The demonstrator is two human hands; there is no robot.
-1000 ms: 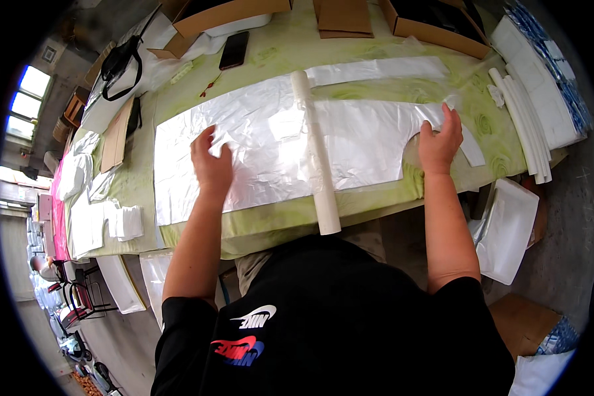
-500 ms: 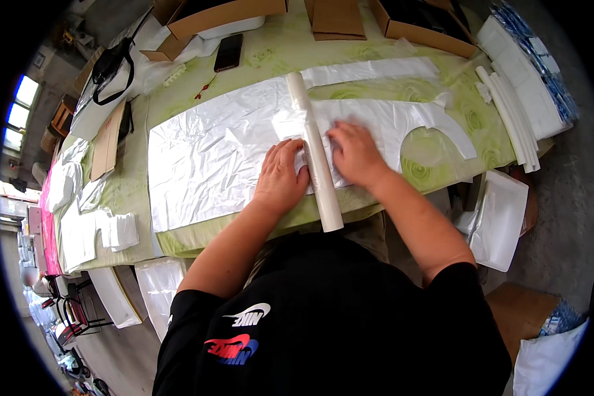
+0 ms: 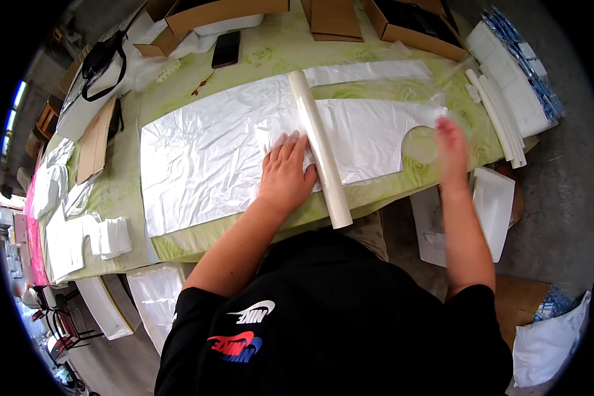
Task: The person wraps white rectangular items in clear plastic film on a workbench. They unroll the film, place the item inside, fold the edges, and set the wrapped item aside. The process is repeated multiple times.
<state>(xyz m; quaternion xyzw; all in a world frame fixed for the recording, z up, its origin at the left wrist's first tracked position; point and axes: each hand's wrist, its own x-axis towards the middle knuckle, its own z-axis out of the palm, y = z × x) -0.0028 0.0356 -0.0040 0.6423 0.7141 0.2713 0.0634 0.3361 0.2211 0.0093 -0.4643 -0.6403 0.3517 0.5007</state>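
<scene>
A thin white plastic sheet (image 3: 204, 152), shaped like an apron with a curved cut-out at its right end, lies spread on the table. Across it rests a long whitish tube or roll (image 3: 321, 145), its near end jutting past the table edge. My left hand (image 3: 286, 173) lies flat on the sheet just left of the roll, fingers stretched out, thumb close to the roll. Over the sheet's right end, beside the cut-out, is my right hand (image 3: 451, 150). Motion blurs its fingers, so whether they hold the plastic cannot be told.
A green patterned cloth (image 3: 251, 63) covers the table. At the back are a phone (image 3: 226, 50) and open cardboard boxes (image 3: 416, 33). White tubes (image 3: 497, 119) lie at the right edge. Folded white pieces (image 3: 109, 236) sit at the left. White bins (image 3: 494, 210) stand below the right edge.
My right hand has moved right, from beside the roll to the sheet's curved end. The curved strip there no longer shows as before. My left hand stays by the roll.
</scene>
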